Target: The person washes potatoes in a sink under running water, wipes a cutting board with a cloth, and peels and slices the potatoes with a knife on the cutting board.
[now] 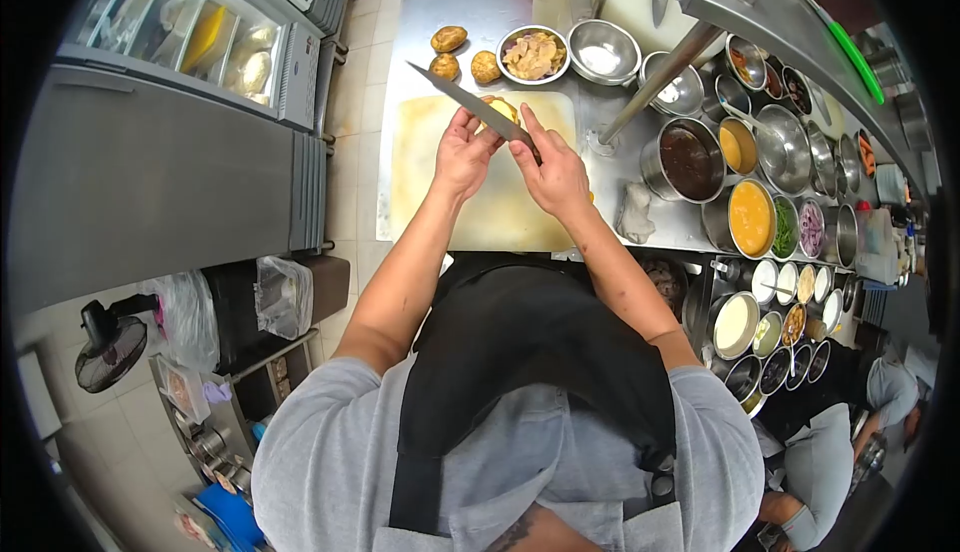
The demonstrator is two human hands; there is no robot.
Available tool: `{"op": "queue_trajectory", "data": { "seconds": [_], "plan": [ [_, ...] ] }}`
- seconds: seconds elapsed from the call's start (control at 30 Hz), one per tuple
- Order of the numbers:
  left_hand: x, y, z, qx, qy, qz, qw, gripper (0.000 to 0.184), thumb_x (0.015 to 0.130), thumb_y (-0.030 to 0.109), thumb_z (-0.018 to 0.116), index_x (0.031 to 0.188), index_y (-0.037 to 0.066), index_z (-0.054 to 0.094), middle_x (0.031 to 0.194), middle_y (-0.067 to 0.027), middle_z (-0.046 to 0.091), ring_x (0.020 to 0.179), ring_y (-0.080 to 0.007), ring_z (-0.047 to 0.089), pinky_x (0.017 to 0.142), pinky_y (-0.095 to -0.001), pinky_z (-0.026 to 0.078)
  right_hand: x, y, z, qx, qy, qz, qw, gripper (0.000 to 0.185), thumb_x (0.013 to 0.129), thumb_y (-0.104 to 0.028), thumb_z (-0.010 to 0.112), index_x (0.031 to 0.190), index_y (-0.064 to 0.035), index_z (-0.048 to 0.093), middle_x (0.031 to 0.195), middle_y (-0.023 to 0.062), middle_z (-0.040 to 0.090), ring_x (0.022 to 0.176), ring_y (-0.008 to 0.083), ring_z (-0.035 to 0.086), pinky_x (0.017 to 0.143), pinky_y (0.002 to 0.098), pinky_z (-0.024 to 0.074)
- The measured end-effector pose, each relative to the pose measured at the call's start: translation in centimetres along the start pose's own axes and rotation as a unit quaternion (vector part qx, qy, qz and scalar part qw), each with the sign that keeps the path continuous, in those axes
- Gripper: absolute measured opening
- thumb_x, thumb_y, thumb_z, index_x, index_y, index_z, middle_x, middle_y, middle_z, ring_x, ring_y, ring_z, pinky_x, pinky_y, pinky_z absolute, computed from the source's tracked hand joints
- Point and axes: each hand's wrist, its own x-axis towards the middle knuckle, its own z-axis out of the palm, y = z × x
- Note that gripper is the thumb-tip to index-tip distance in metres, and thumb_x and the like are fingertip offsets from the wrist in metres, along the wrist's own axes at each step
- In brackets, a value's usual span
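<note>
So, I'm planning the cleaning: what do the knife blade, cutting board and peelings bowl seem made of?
Knife blade: probably steel, satin, from its even grey sheen.
Cutting board: likely plastic, matte, pale and yellow-stained without visible wood grain.
Peelings bowl: apparently stainless steel, polished, given its bright silvery rim.

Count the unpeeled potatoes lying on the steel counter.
3: one potato at the back, another just in front of it, a third beside a metal bowl. More may be hidden.

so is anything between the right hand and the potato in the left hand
Only the knife, gripped in the right hand: it slants across the potato, partly covering it in this view. Nothing else visible stands between them.
</note>
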Motion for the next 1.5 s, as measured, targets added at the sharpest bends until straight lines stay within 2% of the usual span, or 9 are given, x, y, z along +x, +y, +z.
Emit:
{"op": "queue_trajectory", "data": {
  "seconds": [0.23,0.4,0.73,0.87,0.93,1.1,1.2,1.4,1.5],
  "plan": [
    [0.5,-0.6,0.3,0.008,-0.013,0.018,1.0,0.053,0.095,-0.003,0.062,0.144,0.003,0.044,0.138,-0.0121,0.058,0.119,-0.0237,0.063,0.1,-0.0384,0.053,-0.1,0.0,-0.3,-0.082,0.007,0.013,0.997,0.063,0.099,-0.052,0.056,0.156,-0.0275,0.041,0.089,0.014,0.063,0.077,0.0356,0.066,0.068,0.0463,0.0547],
    [0.6,-0.1,1.0,0.021,-0.013,0.007,1.0,0.052,0.095,-0.004,0.061,0.144,-0.002,0.044,0.136,-0.014,0.06,0.118,-0.0229,0.063,0.102,-0.0374,0.052,0.4,-0.4,-1.7,-0.084,-0.022,0.028,0.996,0.064,0.099,-0.055,0.053,0.156,-0.0285,0.041,0.088,0.0135,0.059,0.076,0.0356,0.065,0.066,0.0464,0.0544],
    [0.3,1.5,2.4,0.089,-0.063,-0.026,0.994,0.055,0.092,-0.002,0.068,0.142,-0.006,0.046,0.129,-0.0143,0.061,0.115,-0.0211,0.064,0.101,-0.0344,0.053,1.5,-0.4,-2.4,0.041,-0.017,0.022,0.999,0.055,0.1,-0.052,0.055,0.145,-0.0207,0.05,0.102,0.0171,0.069,0.087,0.0351,0.07,0.075,0.0457,0.0554],
    [0.7,1.3,2.1,0.12,-0.041,-0.03,0.991,0.06,0.091,-0.001,0.07,0.144,-0.009,0.044,0.13,-0.0144,0.06,0.115,-0.0202,0.063,0.1,-0.0344,0.052,1.7,1.5,-1.2,0.082,-0.003,0.009,0.997,0.057,0.1,-0.054,0.054,0.144,-0.0174,0.05,0.109,0.0175,0.07,0.09,0.037,0.07,0.079,0.046,0.0555],
    [0.5,1.7,3.0,0.147,-0.025,-0.029,0.988,0.063,0.09,0.0,0.072,0.145,-0.01,0.044,0.133,-0.0156,0.059,0.114,-0.0213,0.064,0.099,-0.0349,0.052,1.7,2.9,-0.1,0.045,0.014,-0.008,0.999,0.057,0.101,-0.053,0.052,0.142,-0.0148,0.05,0.115,0.0194,0.068,0.094,0.0387,0.069,0.082,0.0462,0.0552],
    [0.6,1.1,2.1,0.163,-0.049,-0.035,0.985,0.059,0.092,0.001,0.07,0.145,-0.008,0.045,0.128,-0.0101,0.063,0.106,-0.0127,0.065,0.096,-0.0278,0.051,2.4,-0.1,-2.9,0.038,-0.023,0.025,0.999,0.054,0.101,-0.054,0.05,0.136,-0.0125,0.052,0.112,0.0211,0.067,0.099,0.0428,0.066,0.083,0.0506,0.0533],
    [0.5,1.1,2.9,0.122,-0.061,-0.035,0.99,0.058,0.092,0.001,0.069,0.145,-0.008,0.046,0.128,-0.0086,0.063,0.106,-0.0111,0.064,0.094,-0.0254,0.051,2.8,-0.1,-3.6,0.07,-0.001,-0.008,0.998,0.046,0.102,-0.048,0.054,0.128,-0.0099,0.055,0.109,0.0199,0.067,0.097,0.042,0.066,0.079,0.0489,0.0525],
    [0.7,1.6,3.0,0.167,-0.085,-0.037,0.982,0.055,0.092,0.001,0.068,0.143,-0.009,0.049,0.127,-0.0084,0.064,0.106,-0.0109,0.064,0.093,-0.0248,0.05,3.4,0.5,-3.7,0.082,-0.064,0.008,0.995,0.043,0.104,-0.046,0.049,0.121,-0.0064,0.055,0.108,0.0232,0.067,0.097,0.045,0.065,0.081,0.0507,0.0506],
    [0.5,1.5,3.3,0.182,-0.098,-0.051,0.977,0.056,0.092,0.003,0.07,0.142,-0.009,0.049,0.123,-0.0079,0.065,0.103,-0.0102,0.064,0.09,-0.024,0.05,4.1,1.1,-3.4,0.088,-0.048,0.012,0.995,0.042,0.106,-0.045,0.047,0.115,-0.0057,0.057,0.101,0.0225,0.067,0.093,0.0453,0.064,0.079,0.0502,0.0498]
  ]
}}
